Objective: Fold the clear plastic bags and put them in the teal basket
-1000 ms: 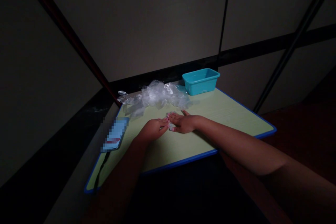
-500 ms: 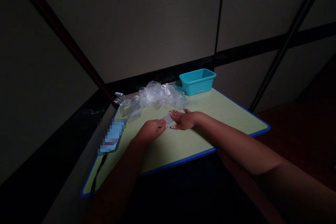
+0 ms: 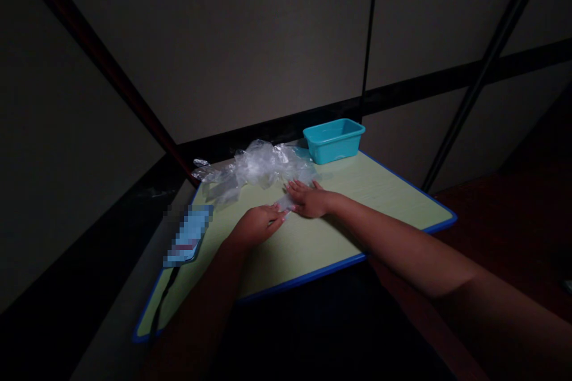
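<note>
A small, flat piece of clear plastic (image 3: 285,203), apparently a bag, lies on the yellow-green table top between my two hands. My right hand (image 3: 309,199) rests palm down over its right part, fingers spread and pointing toward the back. From the left, my left hand (image 3: 257,224) reaches in with fingers stretched out, their tips touching the plastic's near left edge. Much of the piece is covered by the fingers. Just beyond my hands is a crumpled heap of clear plastic bags (image 3: 263,164).
A turquoise plastic basin (image 3: 336,146) stands at the back right corner of the table (image 3: 330,244), which has a blue rim. At the left edge lies a pixelated light-blue flat object (image 3: 190,235) with a dark strap (image 3: 165,297). A panelled wall (image 3: 268,41) rises behind.
My right hand has slid slightly forward and left over the plastic piece. My left hand stays nearly in place, and the view has shifted a little.
</note>
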The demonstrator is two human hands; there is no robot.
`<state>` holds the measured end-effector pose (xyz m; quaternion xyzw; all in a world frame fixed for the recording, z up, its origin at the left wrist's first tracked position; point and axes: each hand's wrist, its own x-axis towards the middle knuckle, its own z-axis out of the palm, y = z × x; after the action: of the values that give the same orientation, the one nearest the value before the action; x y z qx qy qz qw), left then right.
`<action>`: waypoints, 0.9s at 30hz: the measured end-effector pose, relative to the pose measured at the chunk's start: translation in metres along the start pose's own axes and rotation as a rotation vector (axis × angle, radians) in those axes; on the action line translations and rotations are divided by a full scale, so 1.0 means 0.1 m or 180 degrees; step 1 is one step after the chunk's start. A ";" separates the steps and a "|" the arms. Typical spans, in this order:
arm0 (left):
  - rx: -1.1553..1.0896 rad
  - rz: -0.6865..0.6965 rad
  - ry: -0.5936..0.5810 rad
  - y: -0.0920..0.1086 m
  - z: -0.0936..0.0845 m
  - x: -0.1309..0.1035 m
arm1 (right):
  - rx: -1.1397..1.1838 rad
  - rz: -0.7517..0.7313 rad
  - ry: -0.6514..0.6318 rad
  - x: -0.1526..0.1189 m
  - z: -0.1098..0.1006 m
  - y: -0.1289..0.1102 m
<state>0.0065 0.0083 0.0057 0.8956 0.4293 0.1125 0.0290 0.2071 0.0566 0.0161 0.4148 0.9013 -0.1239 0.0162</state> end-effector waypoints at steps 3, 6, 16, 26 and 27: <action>0.0076 0.0046 0.0021 -0.02 0.03 0.00 | 0.0008 0.0041 0.0377 0.09 0.08 0.01; 0.0184 0.0094 0.0000 -0.02 0.03 0.00 | -0.0012 0.0043 0.0443 0.14 0.13 0.01; 0.0265 0.0096 -0.0058 0.05 -0.01 -0.01 | -0.0116 0.0526 0.0031 0.13 0.07 0.05; 0.0377 -0.0131 0.0336 0.14 0.01 0.04 | -0.0074 0.0565 -0.0030 0.14 0.06 0.05; 0.0332 -0.0102 0.0318 0.15 0.02 0.05 | -0.0068 0.0564 -0.0040 0.14 0.06 0.05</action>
<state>0.0210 0.0028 0.0069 0.8822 0.4498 0.1341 -0.0374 0.2013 0.0686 0.0078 0.4920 0.8622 -0.1150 0.0371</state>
